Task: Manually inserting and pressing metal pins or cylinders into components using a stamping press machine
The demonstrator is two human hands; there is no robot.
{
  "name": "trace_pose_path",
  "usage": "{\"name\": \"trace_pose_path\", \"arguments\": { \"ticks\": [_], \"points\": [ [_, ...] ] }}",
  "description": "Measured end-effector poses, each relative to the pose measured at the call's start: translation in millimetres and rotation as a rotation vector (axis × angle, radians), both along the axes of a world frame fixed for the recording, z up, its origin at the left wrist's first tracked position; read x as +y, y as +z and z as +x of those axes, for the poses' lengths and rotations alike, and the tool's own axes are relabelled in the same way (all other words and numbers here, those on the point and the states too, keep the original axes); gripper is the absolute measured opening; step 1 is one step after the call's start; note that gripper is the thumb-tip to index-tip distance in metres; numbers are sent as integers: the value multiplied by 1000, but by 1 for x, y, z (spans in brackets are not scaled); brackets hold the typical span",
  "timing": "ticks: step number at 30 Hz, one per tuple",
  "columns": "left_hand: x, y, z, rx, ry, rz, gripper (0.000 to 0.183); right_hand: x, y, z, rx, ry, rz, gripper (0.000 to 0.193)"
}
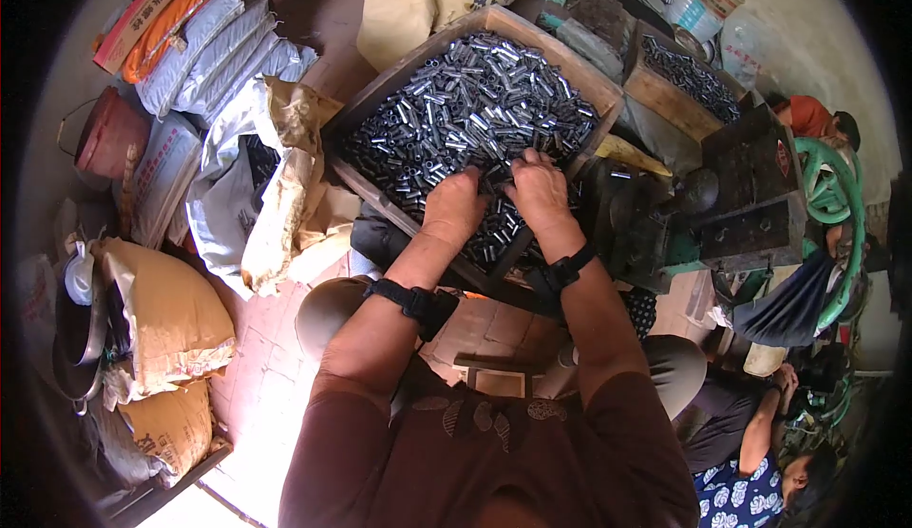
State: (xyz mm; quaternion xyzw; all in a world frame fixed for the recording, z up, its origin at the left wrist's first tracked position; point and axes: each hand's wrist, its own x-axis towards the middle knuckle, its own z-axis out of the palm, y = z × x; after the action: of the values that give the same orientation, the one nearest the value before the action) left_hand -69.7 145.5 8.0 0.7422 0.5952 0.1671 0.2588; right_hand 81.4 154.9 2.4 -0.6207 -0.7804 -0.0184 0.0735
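A wooden tray (354,181) in front of me is heaped with short shiny metal tubes (475,101), lying in all directions. Both my hands are at its near side, close together over the tubes. My left hand (454,207) bends down into the pile with its fingers curled; its fingertips are hidden. Just to the right, my right hand (540,191) also has curled fingers, touching the tubes. What either hand grips, if anything, is too hidden to name. Dark bands circle both wrists.
A dark machine (750,181) with a green handwheel (828,186) stands at right, beside a smaller wooden box (665,101) of metal pieces. Sacks (166,319) and a red bucket (112,134) line the left. Two other people sit at the far right and lower right.
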Motion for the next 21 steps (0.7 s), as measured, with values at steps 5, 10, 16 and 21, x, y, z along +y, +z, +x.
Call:
{"name": "trace_pose_path", "arguments": {
  "ticks": [5,10,16,21],
  "points": [
    [2,-7,-1,-210,78,2,28,-7,-5,-3,-22,75,-47,17],
    [5,-8,1,-336,108,1,23,-4,-28,-20,-1,24,-49,15],
    [6,-23,-6,-553,77,64,20,-15,-11,-24,69,-36,-93,14],
    [-16,4,3,-941,169,-580,13,-38,7,6,823,-131,84,17]
  ]
}}
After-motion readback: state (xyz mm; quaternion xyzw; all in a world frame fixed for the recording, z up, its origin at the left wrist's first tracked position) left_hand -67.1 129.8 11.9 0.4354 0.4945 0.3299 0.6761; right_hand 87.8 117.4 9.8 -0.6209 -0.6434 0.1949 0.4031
